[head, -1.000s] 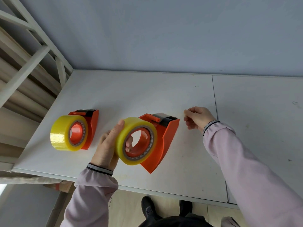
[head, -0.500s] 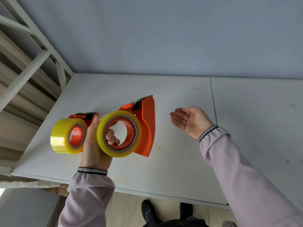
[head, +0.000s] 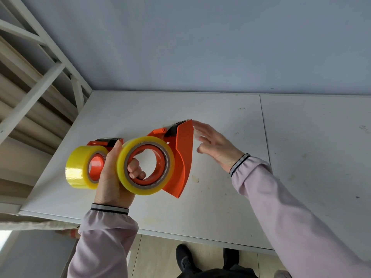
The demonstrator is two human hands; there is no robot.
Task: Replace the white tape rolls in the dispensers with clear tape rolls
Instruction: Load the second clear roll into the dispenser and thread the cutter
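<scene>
The right hand (head: pixel 215 146) has moved in since the earlier frame and now sits just beside the dispenser's (head: pixel 181 155) toothed end, fingers straight and blurred. The left hand (head: pixel 114 177) grips that dispenser above the table (head: pixel 220 207), fingers curled through its tape roll (head: pixel 144 165). Left of the dispenser stands a second dispenser (head: pixel 106 141) with its own roll (head: pixel 84 167).

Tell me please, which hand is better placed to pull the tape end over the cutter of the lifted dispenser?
The right hand: it is free, fingers straight, beside the serrated cutter. The left hand grips the lifted dispenser, fingers through the roll.
</scene>
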